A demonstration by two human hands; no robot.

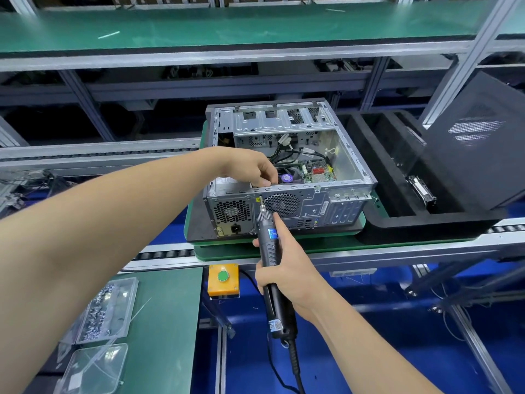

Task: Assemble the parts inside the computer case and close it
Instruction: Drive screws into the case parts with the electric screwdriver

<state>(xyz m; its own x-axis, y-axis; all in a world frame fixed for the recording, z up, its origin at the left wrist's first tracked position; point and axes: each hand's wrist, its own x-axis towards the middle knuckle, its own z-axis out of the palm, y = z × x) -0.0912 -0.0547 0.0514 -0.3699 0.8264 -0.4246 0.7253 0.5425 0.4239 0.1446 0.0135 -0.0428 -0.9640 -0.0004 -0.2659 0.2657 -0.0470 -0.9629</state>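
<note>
Case rim under left fingers

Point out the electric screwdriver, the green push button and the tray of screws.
electric screwdriver (268, 250): head view, ribbed black grip.
green push button (223, 276): head view, centre of cap.
tray of screws (124, 304): head view, bare clear floor.

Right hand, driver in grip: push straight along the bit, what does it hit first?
The rear panel of the computer case, under the top rim, between the power supply vent and the fan grille. The electric screwdriver in the right hand looks at or almost on it; depth unclear.
</note>
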